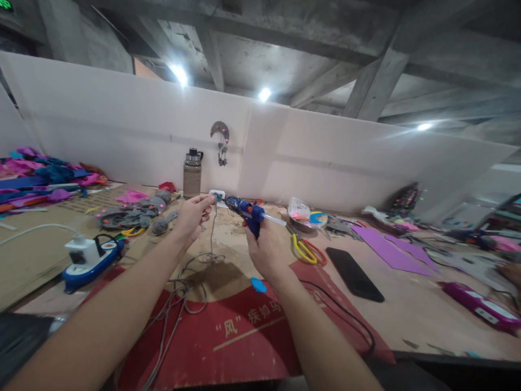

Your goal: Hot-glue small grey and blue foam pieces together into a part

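Note:
My right hand [266, 250] is wrapped round the handle of a blue glue gun [246, 209], held above the workbench with its nozzle pointing left and a clear glue stick jutting out at the back. Just left of the nozzle, my left hand [191, 216] is closed in a pinch on a thin grey cord [212, 228]. The cord hangs down from my fingers to a tangle of grey cord [179, 296] on the red cardboard [228, 336]. A small blue piece [258, 284] lies under my right wrist.
Yellow-handled scissors [303, 250], a black phone [354, 274] and purple sheets [386, 250] lie to the right. A blue and white power strip [87, 258] sits left, grey felt pieces [134, 214] and a water bottle [192, 172] behind it. A white partition wall [325, 157] backs the bench.

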`<action>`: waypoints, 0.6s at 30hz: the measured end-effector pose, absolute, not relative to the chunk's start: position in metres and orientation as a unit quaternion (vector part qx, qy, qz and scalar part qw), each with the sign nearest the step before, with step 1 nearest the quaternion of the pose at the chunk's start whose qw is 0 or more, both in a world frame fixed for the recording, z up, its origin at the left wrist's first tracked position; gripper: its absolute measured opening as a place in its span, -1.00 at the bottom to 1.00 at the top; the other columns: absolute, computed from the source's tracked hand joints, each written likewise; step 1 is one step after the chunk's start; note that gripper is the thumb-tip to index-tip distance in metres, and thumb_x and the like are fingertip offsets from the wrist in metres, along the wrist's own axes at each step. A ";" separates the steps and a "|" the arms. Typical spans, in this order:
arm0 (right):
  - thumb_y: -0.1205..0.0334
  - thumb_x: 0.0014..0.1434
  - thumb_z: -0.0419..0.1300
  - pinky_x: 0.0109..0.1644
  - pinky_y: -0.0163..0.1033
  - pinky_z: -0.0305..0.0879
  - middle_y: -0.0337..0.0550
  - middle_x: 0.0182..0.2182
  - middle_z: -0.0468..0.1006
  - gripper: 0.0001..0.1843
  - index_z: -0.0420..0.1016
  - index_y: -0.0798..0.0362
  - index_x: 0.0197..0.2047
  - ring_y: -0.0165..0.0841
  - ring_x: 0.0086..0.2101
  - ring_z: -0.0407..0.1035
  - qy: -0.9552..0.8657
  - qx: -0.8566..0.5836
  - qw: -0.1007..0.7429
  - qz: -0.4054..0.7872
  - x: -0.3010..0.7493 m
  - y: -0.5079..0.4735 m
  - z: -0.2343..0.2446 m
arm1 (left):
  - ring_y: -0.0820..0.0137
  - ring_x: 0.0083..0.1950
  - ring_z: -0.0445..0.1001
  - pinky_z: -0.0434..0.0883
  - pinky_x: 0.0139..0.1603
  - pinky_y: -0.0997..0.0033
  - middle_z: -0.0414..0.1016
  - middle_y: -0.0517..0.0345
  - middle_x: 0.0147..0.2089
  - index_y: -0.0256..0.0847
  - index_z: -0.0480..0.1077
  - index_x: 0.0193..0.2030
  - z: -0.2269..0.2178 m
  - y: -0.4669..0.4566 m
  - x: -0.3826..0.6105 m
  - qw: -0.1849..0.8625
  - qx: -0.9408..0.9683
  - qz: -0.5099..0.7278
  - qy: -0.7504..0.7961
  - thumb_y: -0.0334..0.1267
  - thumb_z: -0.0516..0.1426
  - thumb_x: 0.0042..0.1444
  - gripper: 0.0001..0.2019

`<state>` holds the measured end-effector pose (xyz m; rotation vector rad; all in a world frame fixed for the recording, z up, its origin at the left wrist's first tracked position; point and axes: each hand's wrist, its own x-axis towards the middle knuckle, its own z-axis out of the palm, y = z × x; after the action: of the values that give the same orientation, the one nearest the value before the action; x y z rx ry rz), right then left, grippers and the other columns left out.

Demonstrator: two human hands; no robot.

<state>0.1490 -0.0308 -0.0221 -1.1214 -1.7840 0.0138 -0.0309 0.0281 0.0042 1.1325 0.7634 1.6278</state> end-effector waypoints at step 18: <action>0.23 0.16 -0.04 -0.11 -0.08 0.28 0.04 -0.20 0.45 -0.70 0.26 0.10 -0.04 -0.20 -0.19 0.35 -0.735 -0.456 0.502 0.006 0.149 -0.032 -0.021 | 0.67 -0.62 0.06 -0.07 -0.67 0.63 0.27 0.23 -0.54 -0.32 0.37 -0.49 0.005 0.020 -0.021 0.495 0.483 0.636 0.341 -0.23 0.27 -0.25 -0.77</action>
<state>0.1493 -0.0319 -0.0208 -1.1025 -1.7761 0.0156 -0.0213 0.0199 0.0050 1.1716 0.8263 1.5413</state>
